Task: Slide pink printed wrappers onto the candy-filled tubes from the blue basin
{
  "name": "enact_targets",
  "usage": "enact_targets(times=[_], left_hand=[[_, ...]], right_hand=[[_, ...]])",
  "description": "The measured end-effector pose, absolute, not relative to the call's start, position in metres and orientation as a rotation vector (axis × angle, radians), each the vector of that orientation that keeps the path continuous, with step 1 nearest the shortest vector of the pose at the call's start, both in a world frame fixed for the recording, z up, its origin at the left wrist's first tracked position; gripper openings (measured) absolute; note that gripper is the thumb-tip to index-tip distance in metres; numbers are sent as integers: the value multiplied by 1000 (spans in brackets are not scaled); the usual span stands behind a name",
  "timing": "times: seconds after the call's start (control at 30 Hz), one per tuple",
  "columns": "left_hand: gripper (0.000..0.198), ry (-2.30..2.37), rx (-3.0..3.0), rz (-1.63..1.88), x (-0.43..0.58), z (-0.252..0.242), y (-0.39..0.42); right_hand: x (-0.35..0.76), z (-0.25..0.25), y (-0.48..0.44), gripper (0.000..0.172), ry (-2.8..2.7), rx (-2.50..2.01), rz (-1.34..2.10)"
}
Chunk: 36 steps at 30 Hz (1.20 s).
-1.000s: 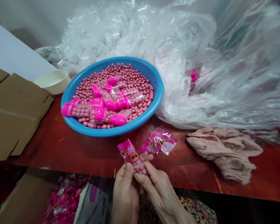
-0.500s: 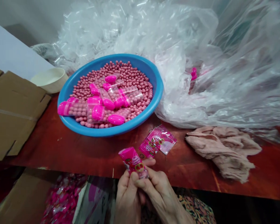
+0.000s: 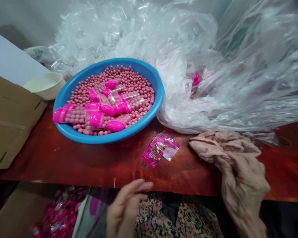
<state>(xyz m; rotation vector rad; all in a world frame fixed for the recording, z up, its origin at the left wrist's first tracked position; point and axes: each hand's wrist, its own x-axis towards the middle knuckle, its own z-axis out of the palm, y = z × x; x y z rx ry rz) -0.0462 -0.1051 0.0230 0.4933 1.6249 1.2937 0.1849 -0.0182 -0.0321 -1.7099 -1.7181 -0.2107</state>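
My left hand is blurred over the table's front edge. Its fingers stretch out and nothing shows in them. At the right, my right hand lies on a crumpled pinkish cloth. Its fingers are curled into the fabric, their tips partly hidden. Flat pink printed sleeves overlap on the table between the hands and the basin. The blue basin holds many pink beads. On the beads lie several clear tubes with bright pink caps, bead-filled.
A big heap of clear plastic bags fills the back of the red table. A cream bowl and a cardboard box stand at the left. Below the front edge, another container holds pink wrapped packs.
My hands have parted, and the pink wrapped pack they held is gone from them. My right hand has moved right onto the cloth. The view has shifted slightly right.
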Motion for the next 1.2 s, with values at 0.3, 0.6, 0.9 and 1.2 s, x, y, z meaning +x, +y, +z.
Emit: enact_targets(times=[0.3, 0.6, 0.9, 1.2], left_hand=[[46, 1189, 1802, 987, 77, 2, -13], [34, 1257, 1555, 1080, 36, 15, 7], [20, 1668, 965, 1350, -65, 8, -21], [19, 1591, 904, 1296, -44, 11, -23]], right_hand=[[187, -36, -23, 35, -1602, -1641, 16], [134, -3, -18, 19, -1479, -1640, -385], [87, -26, 9, 28, -1918, -1536, 15], [90, -14, 2, 17, -1780, -1322, 14]])
